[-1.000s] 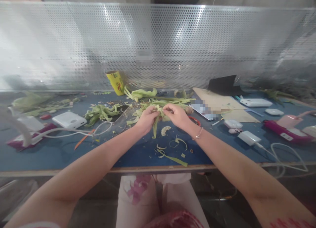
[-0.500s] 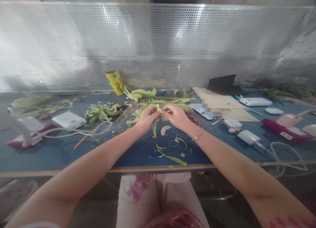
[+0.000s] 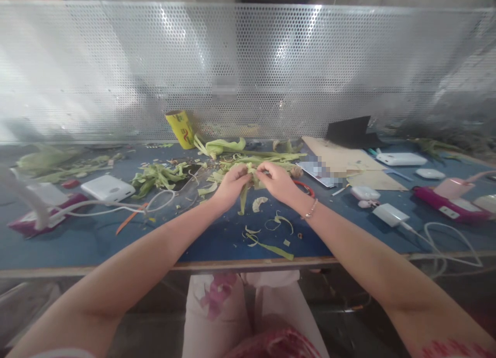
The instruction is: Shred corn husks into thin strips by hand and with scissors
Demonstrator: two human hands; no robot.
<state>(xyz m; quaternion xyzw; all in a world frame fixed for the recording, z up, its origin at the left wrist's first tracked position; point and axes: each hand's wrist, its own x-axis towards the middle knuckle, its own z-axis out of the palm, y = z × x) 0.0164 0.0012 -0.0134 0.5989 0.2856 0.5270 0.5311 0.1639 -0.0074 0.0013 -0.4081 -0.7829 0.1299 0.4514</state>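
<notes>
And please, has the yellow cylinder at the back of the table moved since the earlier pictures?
No. Judged against the perforated panel behind it, the yellow cylinder stays in the same place, with the same tilt.

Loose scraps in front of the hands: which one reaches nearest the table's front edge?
The long, flat green strip, its tip almost at that edge; the pale curved piece and thin curls lie farther back.

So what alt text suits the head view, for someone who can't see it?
A person's bare left hand and bare right hand pinch a pale green plant piece over a blue tabletop. Crumpled green leaves lie to the left; a tilted yellow cylinder stands behind, before a perforated grey metal panel.
</notes>
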